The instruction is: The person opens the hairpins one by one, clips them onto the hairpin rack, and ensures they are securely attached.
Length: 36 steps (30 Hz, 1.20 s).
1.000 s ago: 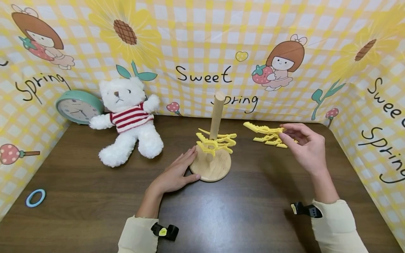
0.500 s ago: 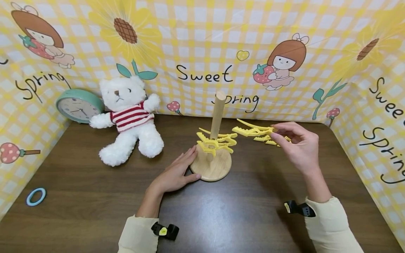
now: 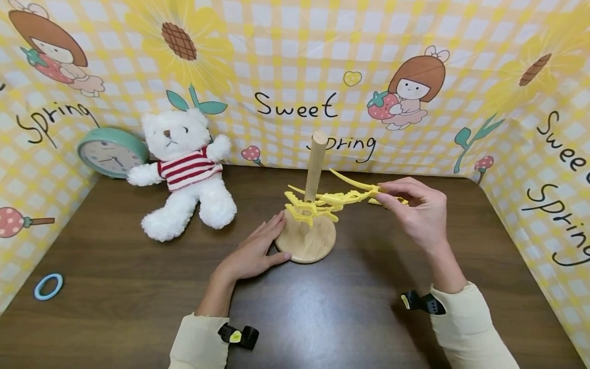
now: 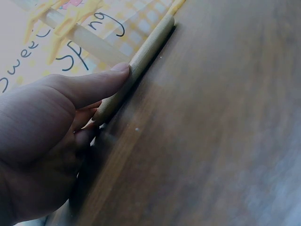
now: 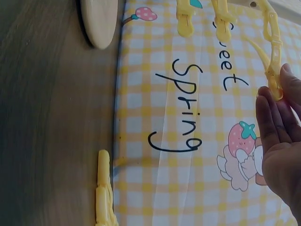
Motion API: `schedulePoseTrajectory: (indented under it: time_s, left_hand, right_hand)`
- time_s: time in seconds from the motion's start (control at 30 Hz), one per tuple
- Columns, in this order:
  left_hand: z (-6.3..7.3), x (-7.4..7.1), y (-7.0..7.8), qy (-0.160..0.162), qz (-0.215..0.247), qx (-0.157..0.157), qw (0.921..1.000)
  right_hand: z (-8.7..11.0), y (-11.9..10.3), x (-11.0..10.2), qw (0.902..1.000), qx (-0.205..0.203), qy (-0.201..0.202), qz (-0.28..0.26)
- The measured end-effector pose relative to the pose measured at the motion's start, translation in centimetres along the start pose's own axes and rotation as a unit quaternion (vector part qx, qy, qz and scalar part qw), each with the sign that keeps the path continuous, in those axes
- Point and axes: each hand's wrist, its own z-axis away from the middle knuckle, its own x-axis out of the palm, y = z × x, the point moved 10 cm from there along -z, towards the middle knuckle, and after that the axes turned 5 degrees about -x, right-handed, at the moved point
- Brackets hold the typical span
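My right hand [image 3: 412, 210] pinches a yellow toothed hair clip [image 5: 274, 44] at its hinge end, between thumb and fingers. This clip's two arms are spread apart and point left toward the wooden post [image 3: 315, 169]. Several similar yellow clips [image 3: 306, 209] are around the lower part of the post, above its round wooden base [image 3: 311, 250]. At the base's left rim rests my left hand [image 3: 251, 256], fingers extended along the edge. In the left wrist view its thumb [image 4: 101, 85] lies on the rim. Behind my right hand, more yellow clips [image 5: 101, 202] lie on the table, mostly hidden in the head view.
A white teddy bear [image 3: 198, 205] in a striped shirt sits left of the stand, beside a green round clock [image 3: 112, 154]. A light blue ring [image 3: 48, 287] lies at the table's left. Checked cloth [image 3: 286, 61] walls the back and sides.
My right hand has moved left with the clip, bringing it up to the post. The clip's arms have spread apart. My left hand has stayed at the base.
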Motion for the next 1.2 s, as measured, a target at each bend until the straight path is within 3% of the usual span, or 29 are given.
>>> schedulePoseTrajectory:
  time_s: [0.47,1.2]
  left_hand:
    - [0.0,-0.1,0.0,0.008,0.001,0.004,1.0000]
    - [0.0,-0.1,0.0,0.001,0.000,0.004,1.0000]
  right_hand:
    - [-0.3,-0.5,2.5,0.9996,0.000,-0.027,-0.011]
    - [-0.3,-0.7,6.3,0.9987,0.009,-0.038,-0.033]
